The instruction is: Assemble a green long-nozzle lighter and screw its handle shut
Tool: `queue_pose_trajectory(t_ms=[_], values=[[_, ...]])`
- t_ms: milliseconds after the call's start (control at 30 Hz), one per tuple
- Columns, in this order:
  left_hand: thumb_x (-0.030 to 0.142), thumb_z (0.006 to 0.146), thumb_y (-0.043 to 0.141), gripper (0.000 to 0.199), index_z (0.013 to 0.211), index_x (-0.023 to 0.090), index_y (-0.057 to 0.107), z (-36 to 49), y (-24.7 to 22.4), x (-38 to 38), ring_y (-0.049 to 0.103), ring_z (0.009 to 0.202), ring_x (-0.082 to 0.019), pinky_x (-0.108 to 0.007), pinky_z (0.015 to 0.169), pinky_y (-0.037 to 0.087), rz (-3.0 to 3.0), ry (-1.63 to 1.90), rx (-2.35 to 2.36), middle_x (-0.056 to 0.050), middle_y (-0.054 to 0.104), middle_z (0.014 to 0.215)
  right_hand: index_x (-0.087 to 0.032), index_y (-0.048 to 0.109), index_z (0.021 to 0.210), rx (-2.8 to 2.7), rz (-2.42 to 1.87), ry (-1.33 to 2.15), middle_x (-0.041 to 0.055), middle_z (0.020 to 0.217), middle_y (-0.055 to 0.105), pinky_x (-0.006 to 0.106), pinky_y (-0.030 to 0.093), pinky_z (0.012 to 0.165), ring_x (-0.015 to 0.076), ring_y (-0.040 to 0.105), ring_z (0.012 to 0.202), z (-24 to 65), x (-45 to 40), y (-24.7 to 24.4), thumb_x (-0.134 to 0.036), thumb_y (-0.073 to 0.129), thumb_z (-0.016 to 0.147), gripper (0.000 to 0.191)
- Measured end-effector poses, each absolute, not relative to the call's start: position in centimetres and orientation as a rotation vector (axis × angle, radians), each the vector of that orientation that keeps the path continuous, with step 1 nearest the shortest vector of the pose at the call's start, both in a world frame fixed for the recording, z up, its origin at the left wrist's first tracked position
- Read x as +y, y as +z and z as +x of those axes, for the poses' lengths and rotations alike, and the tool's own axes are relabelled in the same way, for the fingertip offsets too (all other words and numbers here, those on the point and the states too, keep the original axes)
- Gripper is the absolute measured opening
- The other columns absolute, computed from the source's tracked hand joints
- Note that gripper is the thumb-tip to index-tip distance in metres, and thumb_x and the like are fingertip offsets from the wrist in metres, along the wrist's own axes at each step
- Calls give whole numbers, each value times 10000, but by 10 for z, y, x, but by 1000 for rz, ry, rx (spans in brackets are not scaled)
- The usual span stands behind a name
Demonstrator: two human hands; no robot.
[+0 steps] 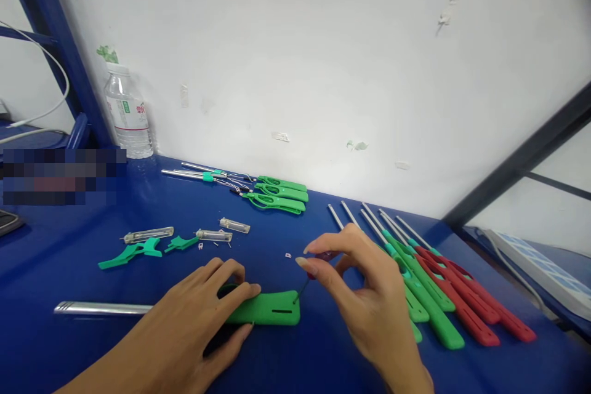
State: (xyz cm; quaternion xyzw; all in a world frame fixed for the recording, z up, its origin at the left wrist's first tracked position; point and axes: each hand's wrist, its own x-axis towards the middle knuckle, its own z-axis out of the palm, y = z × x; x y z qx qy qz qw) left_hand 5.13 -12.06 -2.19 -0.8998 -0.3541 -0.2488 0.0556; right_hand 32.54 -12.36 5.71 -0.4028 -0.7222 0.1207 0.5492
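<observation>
Hands (205,314), screwdriver (301,290) on green lighter (263,309), blue table (277,363)

The left hand (201,305) covers the middle of the green lighter (264,309). Right of the lighter, the right hand (367,286) partly hides the screwdriver (302,289); beyond the lighter, a pale bit (288,255) is too small to identify.

The blue table (152,206) bore a bottle (129,114) at upper left, three wire-bared lighters (277,189) near the centre, clear tanks (215,236) and teal triggers (132,252) at centre left, a green lighter (263,309) at lower centre, and green and red lighters (436,313) at lower right.
</observation>
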Motion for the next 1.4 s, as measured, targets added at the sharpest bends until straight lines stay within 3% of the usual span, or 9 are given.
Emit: queue_pose_trajectory(t_ms=[400,567,1400], values=[[286,1167,592,407,1561,368,646,53,-18,-120,804,1106,-206,-357,940,626,-2732,-793,-1089,-2,749,1338,-389,840,1012,-1687,-977,316,-86,921,794,127,557,574,84,629,646,325,-122,58,-238,865,1042,157],[322,1201,576,415,1609,386,614,49,-20,-119,806,1152,-219,-380,998,644,-2773,-721,-1099,-11,745,1376,-370,845,1007,-1681,-978,297,-72,891,780,139,561,574,95,646,669,325,-123,59,-220,860,1035,154],[244,1138,579,468,1589,362,621,53,-16,-123,795,1169,-245,-374,963,649,-2685,-796,-1055,-22,763,1376,-367,845,1010,-1685,-977,298,-68,868,766,144,565,569,98,633,650,325,-123,59,-229,849,1040,142]])
